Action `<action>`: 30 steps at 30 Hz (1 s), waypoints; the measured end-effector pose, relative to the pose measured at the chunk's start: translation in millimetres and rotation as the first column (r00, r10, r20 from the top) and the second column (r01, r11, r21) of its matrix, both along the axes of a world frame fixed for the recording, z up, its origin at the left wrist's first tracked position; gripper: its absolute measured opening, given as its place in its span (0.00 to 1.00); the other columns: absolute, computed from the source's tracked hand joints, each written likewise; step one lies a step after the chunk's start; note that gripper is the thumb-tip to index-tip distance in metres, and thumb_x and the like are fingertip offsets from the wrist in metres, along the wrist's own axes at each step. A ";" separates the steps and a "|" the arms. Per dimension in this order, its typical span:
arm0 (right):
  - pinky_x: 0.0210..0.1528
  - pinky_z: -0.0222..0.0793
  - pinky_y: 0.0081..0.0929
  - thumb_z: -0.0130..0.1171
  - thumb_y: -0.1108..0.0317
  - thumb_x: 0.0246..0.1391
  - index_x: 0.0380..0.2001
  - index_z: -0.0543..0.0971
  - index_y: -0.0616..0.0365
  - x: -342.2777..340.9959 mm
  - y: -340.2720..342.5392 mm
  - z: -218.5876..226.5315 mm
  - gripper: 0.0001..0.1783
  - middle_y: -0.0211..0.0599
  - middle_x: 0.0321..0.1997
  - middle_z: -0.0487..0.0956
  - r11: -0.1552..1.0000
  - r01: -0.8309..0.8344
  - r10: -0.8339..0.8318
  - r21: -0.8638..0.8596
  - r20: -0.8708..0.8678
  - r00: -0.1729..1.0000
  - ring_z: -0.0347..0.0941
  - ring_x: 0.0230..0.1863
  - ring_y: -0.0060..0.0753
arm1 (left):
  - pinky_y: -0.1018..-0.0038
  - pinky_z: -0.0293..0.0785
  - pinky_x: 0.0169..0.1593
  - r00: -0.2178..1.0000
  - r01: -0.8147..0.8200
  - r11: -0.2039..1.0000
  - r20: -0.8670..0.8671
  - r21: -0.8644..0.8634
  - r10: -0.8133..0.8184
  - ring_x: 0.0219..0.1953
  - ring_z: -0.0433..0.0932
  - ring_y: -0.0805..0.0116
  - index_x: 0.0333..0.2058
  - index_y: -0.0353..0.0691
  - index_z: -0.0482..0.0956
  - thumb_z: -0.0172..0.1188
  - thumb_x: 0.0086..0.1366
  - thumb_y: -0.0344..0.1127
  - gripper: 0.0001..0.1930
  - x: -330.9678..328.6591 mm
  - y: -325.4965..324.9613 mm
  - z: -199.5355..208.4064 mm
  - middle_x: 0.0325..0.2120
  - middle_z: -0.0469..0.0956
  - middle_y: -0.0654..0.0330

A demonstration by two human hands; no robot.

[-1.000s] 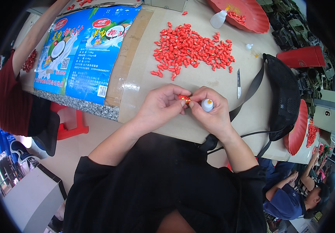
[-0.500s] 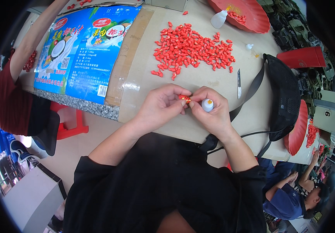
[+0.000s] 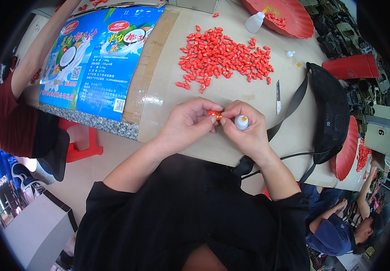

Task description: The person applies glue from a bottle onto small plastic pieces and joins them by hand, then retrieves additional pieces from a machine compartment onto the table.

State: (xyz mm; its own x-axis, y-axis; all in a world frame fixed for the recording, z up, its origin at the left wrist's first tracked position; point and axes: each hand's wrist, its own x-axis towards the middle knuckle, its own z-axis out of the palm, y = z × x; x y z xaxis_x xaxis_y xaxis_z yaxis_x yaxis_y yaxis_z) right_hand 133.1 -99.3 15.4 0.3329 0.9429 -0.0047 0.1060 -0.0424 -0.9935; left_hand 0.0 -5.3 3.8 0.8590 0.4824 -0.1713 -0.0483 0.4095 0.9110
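Note:
Close in front of me, my left hand (image 3: 190, 118) pinches a small glossy red piece with gold marks (image 3: 214, 114) between thumb and fingers. My right hand (image 3: 248, 124) meets it there, its thumb and forefinger at the piece's right end. Tucked in that same right hand is a small white squeeze bottle (image 3: 241, 122) with a yellow-stained tip pointing up. Beyond both hands lies a loose heap of similar red pieces (image 3: 224, 54) on the tabletop. The underside of the held piece is hidden by my fingers.
Right of the heap lie a small knife (image 3: 278, 97) and a black mesh bag with a strap (image 3: 332, 113). Farther back are another white bottle (image 3: 254, 22), a red scalloped tray (image 3: 301, 29) and a red cylinder (image 3: 350, 67). Blue printed cardboard (image 3: 95, 58) covers the left, near a co-worker's arm (image 3: 37, 49).
My hands, the red piece and the bottle stay in practically the same place. At the left, the co-worker's arm has shifted slightly.

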 end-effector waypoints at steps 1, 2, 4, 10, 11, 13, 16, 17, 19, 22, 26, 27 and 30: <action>0.30 0.60 0.16 0.51 0.80 0.39 0.21 0.70 0.63 0.1 0.0 0.1 0.02 0.32 0.24 0.70 1.000 0.000 0.000 0.000 0.000 1.000 0.65 0.27 0.19 | 0.82 0.69 0.34 1.000 -0.003 1.000 -0.010 -0.001 0.003 0.28 0.71 0.77 0.39 0.32 0.68 0.49 0.56 0.22 0.10 0.0 -0.2 0.1 0.29 0.72 0.60; 0.30 0.60 0.17 0.52 0.80 0.39 0.21 0.71 0.63 0.2 0.0 0.4 0.02 0.32 0.24 0.70 1.000 0.002 -0.002 -0.003 -0.009 1.000 0.65 0.27 0.19 | 0.82 0.69 0.34 1.000 -0.001 1.000 -0.009 0.000 0.001 0.28 0.71 0.77 0.39 0.32 0.68 0.49 0.56 0.22 0.10 0.2 0.3 0.1 0.29 0.72 0.60; 0.30 0.60 0.17 0.52 0.80 0.39 0.21 0.71 0.63 -0.1 -0.2 0.4 0.02 0.31 0.24 0.70 1.000 0.006 -0.006 -0.005 -0.017 1.000 0.65 0.27 0.19 | 0.82 0.69 0.34 1.000 0.005 1.000 0.017 -0.011 -0.005 0.31 0.71 0.77 0.38 0.32 0.68 0.49 0.56 0.22 0.09 0.5 1.5 0.1 0.30 0.71 0.60; 0.32 0.62 0.14 0.52 0.80 0.44 0.27 0.72 0.63 -7.6 0.3 8.0 0.05 0.30 0.27 0.71 0.997 0.078 -0.077 0.001 -0.176 0.981 0.67 0.29 0.17 | 0.78 0.68 0.42 0.956 -0.154 0.988 0.258 0.024 0.143 0.39 0.69 0.75 0.34 0.33 0.69 0.47 0.54 0.17 0.09 0.5 -3.1 -3.2 0.36 0.66 0.60; 0.32 0.62 0.13 0.52 0.80 0.44 0.28 0.71 0.63 -6.4 -1.0 2.2 0.05 0.29 0.28 0.71 0.997 0.079 -0.075 0.024 -0.141 0.987 0.67 0.29 0.16 | 0.78 0.68 0.42 0.955 -0.156 0.987 0.258 0.025 0.144 0.39 0.69 0.75 0.34 0.33 0.69 0.47 0.54 0.17 0.09 0.3 -2.5 -4.0 0.36 0.66 0.60; 0.33 0.62 0.12 0.51 0.80 0.45 0.29 0.71 0.63 -6.4 -1.8 1.5 0.06 0.29 0.29 0.72 0.996 0.076 -0.071 0.048 -0.106 0.992 0.67 0.30 0.15 | 0.77 0.66 0.46 0.959 -0.125 0.990 0.264 0.067 0.104 0.41 0.68 0.74 0.34 0.33 0.69 0.49 0.53 0.18 0.09 -0.1 -1.5 -5.7 0.39 0.65 0.58; 0.32 0.61 0.11 0.52 0.80 0.44 0.29 0.71 0.62 -7.6 -1.3 6.1 0.06 0.28 0.29 0.71 0.993 0.096 -0.081 0.075 -0.179 0.980 0.66 0.30 0.14 | 0.77 0.65 0.46 0.958 -0.127 0.990 0.264 0.053 0.109 0.41 0.68 0.74 0.33 0.33 0.70 0.50 0.53 0.18 0.09 -1.4 -2.0 -5.3 0.39 0.65 0.58; 0.32 0.61 0.11 0.53 0.80 0.44 0.29 0.71 0.62 -6.1 -2.2 4.3 0.06 0.28 0.29 0.71 0.994 0.087 -0.076 0.071 -0.147 0.986 0.66 0.30 0.14 | 0.77 0.65 0.46 0.959 -0.127 0.991 0.263 0.052 0.109 0.41 0.68 0.74 0.33 0.33 0.70 0.50 0.53 0.18 0.09 -1.7 -2.1 -5.1 0.39 0.65 0.58; 0.32 0.61 0.11 0.53 0.80 0.44 0.29 0.71 0.62 -5.2 -3.2 4.0 0.06 0.28 0.29 0.71 0.995 0.079 -0.072 0.064 -0.115 0.991 0.66 0.30 0.13 | 0.77 0.65 0.46 0.963 -0.125 0.990 0.248 0.058 0.107 0.41 0.68 0.74 0.32 0.33 0.70 0.50 0.52 0.18 0.08 -2.4 -1.6 -4.9 0.39 0.65 0.58; 0.31 0.61 0.11 0.53 0.80 0.44 0.29 0.71 0.62 -5.1 -3.7 6.3 0.06 0.27 0.29 0.70 0.996 0.076 -0.072 0.051 -0.074 0.995 0.66 0.30 0.13 | 0.77 0.66 0.46 0.968 -0.138 0.988 0.218 0.063 0.121 0.40 0.69 0.74 0.31 0.33 0.69 0.50 0.52 0.18 0.07 -3.1 -2.3 -4.5 0.39 0.66 0.58; 0.30 0.60 0.10 0.53 0.80 0.44 0.29 0.71 0.62 -5.9 -2.9 5.3 0.06 0.27 0.28 0.70 0.995 0.084 -0.078 0.054 -0.114 0.990 0.65 0.29 0.12 | 0.77 0.66 0.46 0.966 -0.139 0.989 0.228 0.058 0.122 0.40 0.69 0.74 0.31 0.34 0.69 0.50 0.52 0.18 0.07 -1.8 -1.8 -4.5 0.38 0.66 0.58; 0.30 0.60 0.10 0.53 0.80 0.44 0.29 0.71 0.62 -6.0 -2.7 5.1 0.06 0.26 0.28 0.70 0.994 0.093 -0.085 0.053 -0.132 0.988 0.65 0.29 0.12 | 0.77 0.66 0.45 0.965 -0.135 0.989 0.235 0.060 0.118 0.40 0.69 0.74 0.31 0.34 0.68 0.50 0.52 0.17 0.08 -1.5 -1.6 -5.0 0.38 0.66 0.58; 0.30 0.60 0.10 0.54 0.80 0.44 0.29 0.71 0.62 -5.6 -3.0 4.7 0.06 0.26 0.28 0.70 0.996 0.084 -0.079 0.039 -0.116 0.990 0.65 0.29 0.12 | 0.77 0.67 0.45 0.964 -0.135 0.989 0.238 0.061 0.117 0.40 0.68 0.73 0.31 0.34 0.68 0.50 0.52 0.17 0.08 -1.6 -1.4 -5.6 0.37 0.66 0.58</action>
